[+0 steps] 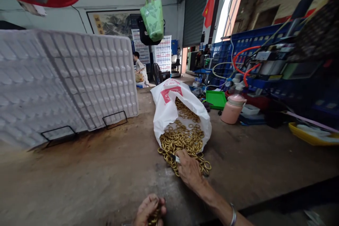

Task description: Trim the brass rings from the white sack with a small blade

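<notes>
My left hand, at the bottom edge of the view, is curled around several brass-coloured rings. My right hand reaches down into the pile of brass-coloured rings at the mouth of a white plastic sack. Its fingers are bent, and their tips are partly hidden among the rings. A small black-and-white piece shows at its thumb side; whether it is held or worn on a finger is unclear. The sack lies on its side with red print, and rings spill from it onto the table.
White moulded trays stand at left in black wire stands. On the right are a pink bottle, a green tray, a yellow tray and a machine with orange hoses. A person is in the background.
</notes>
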### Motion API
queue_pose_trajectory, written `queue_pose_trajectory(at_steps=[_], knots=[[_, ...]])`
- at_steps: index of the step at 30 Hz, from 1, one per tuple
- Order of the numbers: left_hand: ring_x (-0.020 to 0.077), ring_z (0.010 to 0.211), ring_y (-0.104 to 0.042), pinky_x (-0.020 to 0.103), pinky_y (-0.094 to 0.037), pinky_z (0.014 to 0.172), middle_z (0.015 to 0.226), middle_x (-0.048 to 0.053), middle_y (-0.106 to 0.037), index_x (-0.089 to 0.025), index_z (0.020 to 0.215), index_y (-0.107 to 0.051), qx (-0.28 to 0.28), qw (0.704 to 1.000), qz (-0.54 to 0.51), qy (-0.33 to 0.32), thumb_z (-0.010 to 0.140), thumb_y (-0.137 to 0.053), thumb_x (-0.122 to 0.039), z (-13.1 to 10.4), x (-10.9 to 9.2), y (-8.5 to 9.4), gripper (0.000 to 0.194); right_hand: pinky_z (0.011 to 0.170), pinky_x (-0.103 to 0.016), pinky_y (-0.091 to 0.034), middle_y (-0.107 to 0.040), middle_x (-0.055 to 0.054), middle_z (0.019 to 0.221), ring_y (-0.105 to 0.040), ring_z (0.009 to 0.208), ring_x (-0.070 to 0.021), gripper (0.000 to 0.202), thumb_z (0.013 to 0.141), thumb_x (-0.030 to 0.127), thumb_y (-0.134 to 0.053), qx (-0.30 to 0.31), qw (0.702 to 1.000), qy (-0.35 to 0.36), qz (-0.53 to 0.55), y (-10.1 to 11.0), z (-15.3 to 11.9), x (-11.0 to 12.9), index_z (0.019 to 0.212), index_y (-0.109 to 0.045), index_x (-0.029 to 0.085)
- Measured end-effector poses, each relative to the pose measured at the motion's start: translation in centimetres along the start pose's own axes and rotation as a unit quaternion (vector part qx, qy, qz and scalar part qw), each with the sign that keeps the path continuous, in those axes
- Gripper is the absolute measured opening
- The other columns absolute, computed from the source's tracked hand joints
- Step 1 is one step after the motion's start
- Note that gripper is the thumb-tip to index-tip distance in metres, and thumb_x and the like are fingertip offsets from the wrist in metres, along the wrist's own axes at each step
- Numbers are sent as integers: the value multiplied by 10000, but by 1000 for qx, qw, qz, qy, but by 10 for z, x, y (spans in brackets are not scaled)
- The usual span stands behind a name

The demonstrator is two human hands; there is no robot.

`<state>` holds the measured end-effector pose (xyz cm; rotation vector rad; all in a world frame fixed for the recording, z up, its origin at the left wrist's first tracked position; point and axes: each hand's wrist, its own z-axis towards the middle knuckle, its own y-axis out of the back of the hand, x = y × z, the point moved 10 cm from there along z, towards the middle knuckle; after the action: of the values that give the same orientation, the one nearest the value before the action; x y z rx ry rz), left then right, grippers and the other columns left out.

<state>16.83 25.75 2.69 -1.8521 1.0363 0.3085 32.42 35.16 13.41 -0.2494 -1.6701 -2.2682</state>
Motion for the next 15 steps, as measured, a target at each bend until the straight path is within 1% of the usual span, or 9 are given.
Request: queue_pose_trajectory(at_steps=[3, 5, 7, 9, 11, 13, 15], knots=[[66, 422, -442, 147, -199, 331, 578, -20, -520, -158, 680, -509, 8, 1000, 23, 0, 452, -838, -408, 5, -1, -5, 472, 635, -248, -318, -564, -39, 852, -521, 776, -160, 290, 685, 1, -391, -4, 996, 14, 85, -2, -4, 5, 861, -533, 183], [56, 388, -391, 145, -189, 318, 546, -48, -481, -174, 741, -503, -9, 998, 57, -24, 460, -810, -487, 7, -6, -7, 521, 660, -251, -332, -562, -38, 833, -510, 766, -158, 234, 724, 36, -388, 8, 987, 26, 157, -4, -8, 12, 841, -530, 181], [53, 377, -365, 141, -202, 318, 533, -61, -468, -184, 858, -509, -45, 990, 114, -72, 525, -749, -552, 7, -18, -10, 550, 666, -252, -343, -559, -31, 792, -497, 737, -151, 153, 799, 121, -386, 27, 971, 37, 236, -5, -12, 20, 806, -527, 179], [54, 366, -342, 142, -231, 330, 502, -69, -455, -180, 1009, -495, -72, 971, 193, -122, 619, -665, -574, 4, -32, -18, 579, 647, -246, -346, -548, -16, 740, -482, 704, -141, 174, 854, 224, -379, 63, 948, 38, 311, -7, -17, 28, 773, -525, 175], [63, 352, -331, 149, -250, 338, 459, -80, -430, -160, 1128, -459, -90, 946, 269, -154, 669, -608, -563, 3, -44, -28, 629, 617, -232, -338, -522, 5, 690, -463, 667, -124, 223, 871, 288, -377, 105, 920, 33, 376, -10, -21, 33, 756, -526, 170], [68, 354, -333, 158, -267, 343, 460, -77, -431, -137, 1159, -452, -92, 930, 312, -172, 687, -575, -546, 3, -52, -38, 636, 589, -218, -323, -482, 27, 650, -434, 629, -106, 215, 857, 293, -397, 142, 891, 19, 431, -14, -25, 36, 741, -522, 163], [69, 367, -345, 162, -279, 353, 476, -65, -443, -119, 1121, -488, -84, 920, 340, -178, 698, -556, -532, 4, -54, -46, 595, 582, -211, -316, -453, 38, 635, -411, 614, -96, 180, 827, 275, -424, 172, 861, -4, 478, -19, -29, 35, 722, -510, 157]])
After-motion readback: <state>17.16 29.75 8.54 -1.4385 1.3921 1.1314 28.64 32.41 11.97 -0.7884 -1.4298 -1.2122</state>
